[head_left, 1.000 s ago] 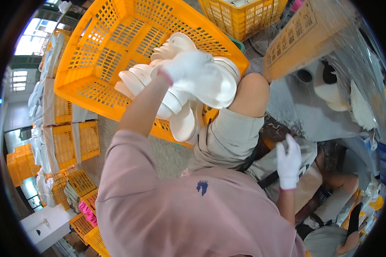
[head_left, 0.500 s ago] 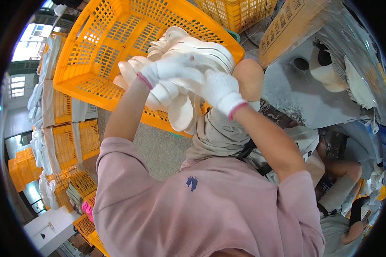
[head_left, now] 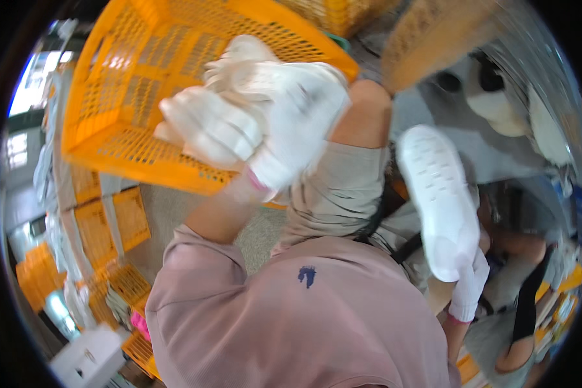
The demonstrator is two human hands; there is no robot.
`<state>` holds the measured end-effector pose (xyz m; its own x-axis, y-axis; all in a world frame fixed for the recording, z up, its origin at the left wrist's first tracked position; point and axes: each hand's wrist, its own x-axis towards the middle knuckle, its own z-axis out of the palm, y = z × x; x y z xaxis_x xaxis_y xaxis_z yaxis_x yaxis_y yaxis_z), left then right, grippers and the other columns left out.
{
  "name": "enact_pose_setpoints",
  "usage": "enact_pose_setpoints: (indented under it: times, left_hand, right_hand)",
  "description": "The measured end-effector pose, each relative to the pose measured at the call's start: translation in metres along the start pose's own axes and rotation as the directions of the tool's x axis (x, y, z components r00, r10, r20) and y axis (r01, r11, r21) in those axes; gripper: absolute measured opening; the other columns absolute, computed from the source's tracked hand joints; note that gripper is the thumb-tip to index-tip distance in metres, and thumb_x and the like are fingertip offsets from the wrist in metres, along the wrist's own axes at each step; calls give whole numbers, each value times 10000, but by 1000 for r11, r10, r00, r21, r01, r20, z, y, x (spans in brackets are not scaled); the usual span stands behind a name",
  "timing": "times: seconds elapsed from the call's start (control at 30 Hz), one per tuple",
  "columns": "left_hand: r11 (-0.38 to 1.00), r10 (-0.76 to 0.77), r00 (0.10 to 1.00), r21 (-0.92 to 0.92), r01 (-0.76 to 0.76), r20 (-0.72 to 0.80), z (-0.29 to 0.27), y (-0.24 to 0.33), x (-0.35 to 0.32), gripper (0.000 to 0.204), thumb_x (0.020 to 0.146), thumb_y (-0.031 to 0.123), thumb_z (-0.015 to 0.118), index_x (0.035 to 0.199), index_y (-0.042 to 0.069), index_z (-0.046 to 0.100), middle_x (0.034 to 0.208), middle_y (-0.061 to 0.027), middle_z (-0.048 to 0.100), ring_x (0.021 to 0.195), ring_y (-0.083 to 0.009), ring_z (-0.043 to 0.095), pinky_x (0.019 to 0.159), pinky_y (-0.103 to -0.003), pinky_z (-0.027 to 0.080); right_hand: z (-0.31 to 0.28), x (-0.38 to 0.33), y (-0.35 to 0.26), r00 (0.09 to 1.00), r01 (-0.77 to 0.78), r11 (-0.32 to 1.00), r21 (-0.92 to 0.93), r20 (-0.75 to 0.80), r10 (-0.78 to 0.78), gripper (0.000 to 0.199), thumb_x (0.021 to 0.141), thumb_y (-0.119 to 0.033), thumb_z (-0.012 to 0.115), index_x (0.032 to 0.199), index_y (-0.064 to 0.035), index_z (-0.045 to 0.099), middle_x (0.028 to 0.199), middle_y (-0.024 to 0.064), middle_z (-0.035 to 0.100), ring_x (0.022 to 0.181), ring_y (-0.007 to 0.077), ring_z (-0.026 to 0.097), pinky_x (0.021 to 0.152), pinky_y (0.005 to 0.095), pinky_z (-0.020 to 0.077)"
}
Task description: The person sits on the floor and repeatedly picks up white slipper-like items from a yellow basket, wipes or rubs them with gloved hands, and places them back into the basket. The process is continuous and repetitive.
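Pinching a white shoe-shaped piece [head_left: 434, 187] by its lower end, my right hand [head_left: 470, 284] sits well off the yellow crate [head_left: 136, 171]'s right corner in the head view. My left hand [head_left: 297, 132] blurs over the white pile [head_left: 213, 129], fingers unreadable. Transfer step, I reckon; next wants steady grip.

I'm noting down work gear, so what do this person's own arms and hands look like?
The left hand and right hand wear white gloves with pink cuff edges; the forearms are bare below short, dusty-pink sleeves.
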<state>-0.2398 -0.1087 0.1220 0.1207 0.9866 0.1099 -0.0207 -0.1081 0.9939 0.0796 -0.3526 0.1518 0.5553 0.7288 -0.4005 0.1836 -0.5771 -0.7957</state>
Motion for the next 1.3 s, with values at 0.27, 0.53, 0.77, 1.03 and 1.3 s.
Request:
enact_pose_setpoints:
  times: [0.27,0.53,0.77,1.03,1.3]
  left_hand:
    - [219,-548,483,-439,871,683,287,-99,-28,345,1025,174,704,1300,-29,660,1151,-123,746,1001,-273,733,948,-412,600]
    - [219,-367,554,-510,832,747,362,-71,30,419,1083,310,510,1354,10,615,1308,-163,701,1185,-318,679,1074,-437,534]
    - [672,-443,813,740,21,379,270,-135,113,658,1020,520,619,1462,35,582,1256,-210,718,1191,-272,676,1086,-444,475]
    - [789,-547,562,159,593,620,280,-84,32,365,977,164,769,1241,-76,690,1060,-55,756,867,-130,697,779,-278,566]
    - [534,-615,644,-361,764,455,396,-106,32,439,1038,353,684,1276,-15,659,1208,-120,713,1052,-229,705,904,-374,590]
  right_hand:
    - [1,-15,32,969,82,982,-171,-217,-118,441,976,-164,629,1360,52,611,1199,233,705,1096,320,708,937,421,546]
    - [-1,80,-24,710,388,888,-245,-535,-458,508,997,-91,582,1479,55,513,1246,235,685,1148,235,675,967,397,543]
    - [-21,214,-43,699,495,786,-371,-368,-614,318,873,-101,655,1160,29,704,1155,292,713,977,477,706,842,517,584]
    - [-19,207,-47,912,271,938,-216,-255,-322,520,896,-419,707,1095,61,711,1065,319,706,1064,417,698,907,467,561]
    - [-17,154,-42,723,306,939,-154,-605,-335,774,808,-147,729,1506,80,482,1426,294,599,1292,397,638,1100,408,500]
